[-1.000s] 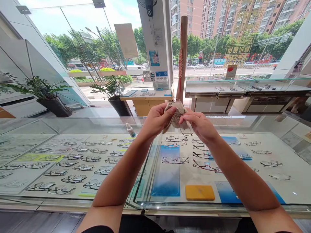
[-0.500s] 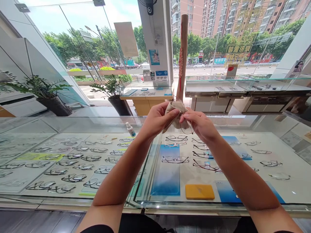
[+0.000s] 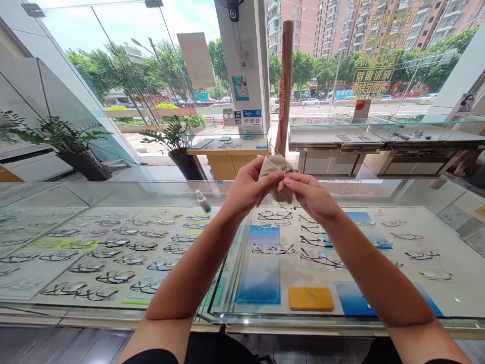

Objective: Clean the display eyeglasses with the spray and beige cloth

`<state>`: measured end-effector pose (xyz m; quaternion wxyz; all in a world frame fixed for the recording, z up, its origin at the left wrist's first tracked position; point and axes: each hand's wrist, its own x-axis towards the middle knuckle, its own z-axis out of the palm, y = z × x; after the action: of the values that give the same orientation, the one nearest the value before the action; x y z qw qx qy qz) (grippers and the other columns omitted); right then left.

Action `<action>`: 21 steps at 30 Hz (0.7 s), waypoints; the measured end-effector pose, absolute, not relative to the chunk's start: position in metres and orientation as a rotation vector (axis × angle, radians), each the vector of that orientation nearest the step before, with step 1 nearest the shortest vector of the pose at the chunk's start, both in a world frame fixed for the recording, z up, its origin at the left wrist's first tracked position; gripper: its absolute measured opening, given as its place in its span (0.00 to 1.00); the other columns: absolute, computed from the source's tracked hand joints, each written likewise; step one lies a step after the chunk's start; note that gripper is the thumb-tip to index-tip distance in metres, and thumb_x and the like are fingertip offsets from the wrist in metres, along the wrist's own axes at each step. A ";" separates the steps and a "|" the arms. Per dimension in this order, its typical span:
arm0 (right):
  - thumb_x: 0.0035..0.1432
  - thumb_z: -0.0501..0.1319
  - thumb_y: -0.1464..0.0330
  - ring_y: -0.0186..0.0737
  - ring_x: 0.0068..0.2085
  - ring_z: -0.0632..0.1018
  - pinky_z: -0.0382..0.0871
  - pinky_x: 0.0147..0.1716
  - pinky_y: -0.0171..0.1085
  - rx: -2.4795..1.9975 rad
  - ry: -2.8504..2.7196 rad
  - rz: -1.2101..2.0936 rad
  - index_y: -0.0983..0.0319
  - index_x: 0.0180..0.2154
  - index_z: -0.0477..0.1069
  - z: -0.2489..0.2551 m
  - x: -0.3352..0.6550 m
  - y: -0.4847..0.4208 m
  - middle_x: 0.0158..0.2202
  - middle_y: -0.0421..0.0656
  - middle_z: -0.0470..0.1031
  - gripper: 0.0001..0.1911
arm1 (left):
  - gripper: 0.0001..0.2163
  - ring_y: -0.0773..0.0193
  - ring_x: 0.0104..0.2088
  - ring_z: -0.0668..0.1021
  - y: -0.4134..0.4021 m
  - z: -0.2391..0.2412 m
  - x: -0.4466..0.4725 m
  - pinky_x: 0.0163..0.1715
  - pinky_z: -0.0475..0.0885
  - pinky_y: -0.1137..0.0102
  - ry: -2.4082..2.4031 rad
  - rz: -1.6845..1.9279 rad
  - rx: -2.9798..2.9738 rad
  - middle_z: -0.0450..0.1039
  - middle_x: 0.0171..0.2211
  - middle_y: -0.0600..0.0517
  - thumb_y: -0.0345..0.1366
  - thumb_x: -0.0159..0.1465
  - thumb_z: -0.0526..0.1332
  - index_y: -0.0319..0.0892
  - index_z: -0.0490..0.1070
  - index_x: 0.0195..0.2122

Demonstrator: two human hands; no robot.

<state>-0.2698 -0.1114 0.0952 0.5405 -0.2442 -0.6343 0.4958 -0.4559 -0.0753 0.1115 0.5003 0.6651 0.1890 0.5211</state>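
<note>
Above the glass display counter, my left hand (image 3: 250,184) is closed on a beige cloth (image 3: 273,166), its thumb pressing the fabric. A pair of thin-rimmed eyeglasses (image 3: 287,206) is held between both hands, with one round rim showing below the fingers and part of the cloth behind it. My right hand (image 3: 308,194) pinches the eyeglasses near their middle, fingertips close to the left thumb. The other lens is mostly hidden by the cloth and fingers.
Under the counter glass (image 3: 265,321) lie rows of eyeglasses (image 3: 273,248) and a yellow case (image 3: 311,298). A small white spray bottle (image 3: 203,201) stands on the left. Beyond are a tall wooden post (image 3: 287,91), potted plants (image 3: 182,146) and more display counters (image 3: 333,139).
The visible lens rim has shifted slightly left and turned. My right fingertips have moved closer to my left thumb, and the cloth is folded differently over the eyeglasses.
</note>
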 end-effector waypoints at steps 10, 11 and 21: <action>0.67 0.71 0.53 0.46 0.48 0.75 0.67 0.58 0.47 -0.563 -1.591 1.193 0.56 0.34 0.85 0.091 -0.264 -0.105 0.42 0.44 0.78 0.16 | 0.19 0.65 0.31 0.78 -0.071 0.110 -0.457 0.32 0.75 0.70 0.376 1.203 1.659 0.78 0.30 0.52 0.48 0.60 0.82 0.43 0.81 0.42; 0.68 0.71 0.52 0.45 0.48 0.75 0.67 0.57 0.47 -0.559 -1.603 1.191 0.56 0.34 0.85 0.090 -0.264 -0.106 0.42 0.44 0.78 0.16 | 0.19 0.66 0.31 0.78 -0.071 0.110 -0.457 0.32 0.75 0.70 0.378 1.229 1.673 0.79 0.30 0.52 0.48 0.60 0.82 0.43 0.80 0.42; 0.70 0.68 0.53 0.42 0.45 0.76 0.72 0.51 0.45 -0.535 -1.717 1.156 0.59 0.37 0.82 0.087 -0.275 -0.109 0.42 0.43 0.77 0.17 | 0.21 0.73 0.15 0.67 -0.076 0.102 -0.445 0.17 0.60 0.73 0.357 1.432 1.727 0.69 0.19 0.61 0.52 0.65 0.78 0.45 0.71 0.35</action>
<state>-0.2750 -0.1091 0.0868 0.4811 -0.2195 -0.7039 0.4741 -0.4453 -0.0761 0.1025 0.4215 0.6894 0.1425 0.5717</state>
